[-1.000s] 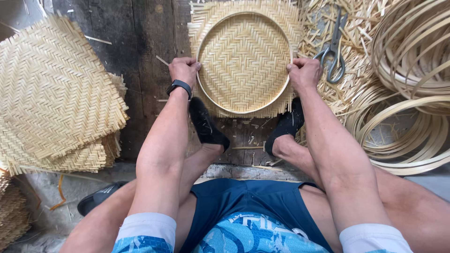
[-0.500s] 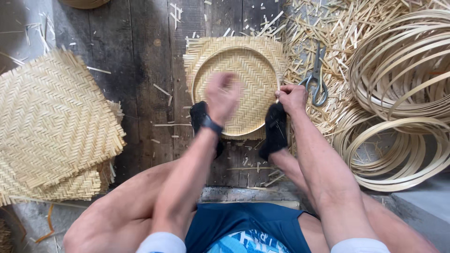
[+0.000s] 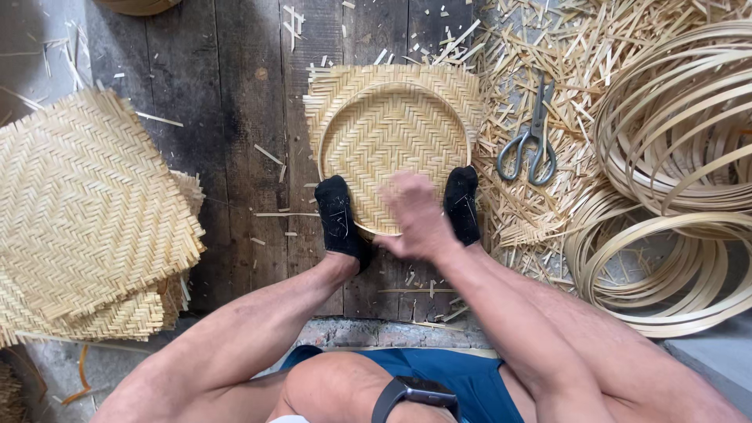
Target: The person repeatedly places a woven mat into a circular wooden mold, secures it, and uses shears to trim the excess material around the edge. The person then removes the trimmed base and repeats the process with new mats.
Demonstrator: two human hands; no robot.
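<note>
The tray [image 3: 394,145] is best kept pinned by both feet while the blurred right hand [image 3: 415,215], finger state untellable, is pressed on its near rim.

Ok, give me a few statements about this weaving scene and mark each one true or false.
1. The round woven bamboo tray is pinned at its near edge by two feet in black socks. True.
2. The scissors lie left of the tray. False: they lie to its right, on bamboo scraps.
3. The right hand is blurred over the tray's near rim. True.
4. The stack of square woven mats sits to the right. False: it is on the left.
5. Bamboo hoops are piled at right. True.
</note>
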